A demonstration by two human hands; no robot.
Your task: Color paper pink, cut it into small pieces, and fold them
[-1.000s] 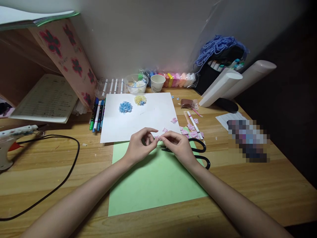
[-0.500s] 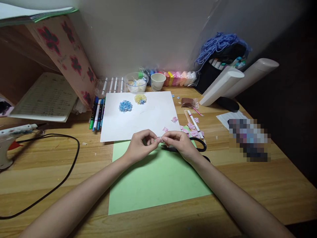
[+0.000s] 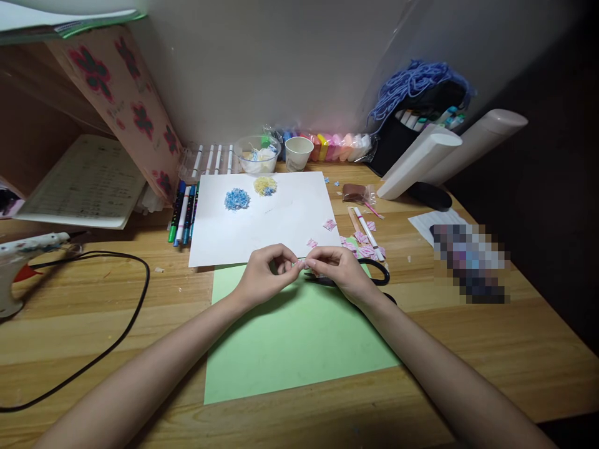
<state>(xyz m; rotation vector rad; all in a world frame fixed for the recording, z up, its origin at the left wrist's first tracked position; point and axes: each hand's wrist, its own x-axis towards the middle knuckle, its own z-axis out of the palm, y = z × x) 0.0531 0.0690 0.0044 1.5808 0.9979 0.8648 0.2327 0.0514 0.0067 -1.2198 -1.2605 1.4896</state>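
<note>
My left hand (image 3: 267,277) and my right hand (image 3: 344,271) meet above the upper edge of a green sheet (image 3: 299,349). The fingertips of both pinch a tiny pinkish piece of paper (image 3: 304,264), mostly covered by the fingers. Black-handled scissors (image 3: 386,272) lie beneath my right hand, partly hidden by it. Beyond the hands is a white sheet (image 3: 276,234) bearing a blue shredded tuft (image 3: 237,199) and a yellow one with some blue (image 3: 265,186). Several pink-patterned paper pieces (image 3: 367,251) are scattered on and beside the sheets, to the right.
At left lie a glue gun (image 3: 28,262) and a looping black cord (image 3: 140,299). Pens (image 3: 186,215), a clear bowl (image 3: 258,163), a paper cup (image 3: 298,153) and packed coloured clay (image 3: 327,147) line the back. White bottles (image 3: 418,165) lean at right by a black pen holder (image 3: 386,146).
The hands keep the same pinch with barely any movement. The view has shifted very slightly; the objects on the table lie as before.
</note>
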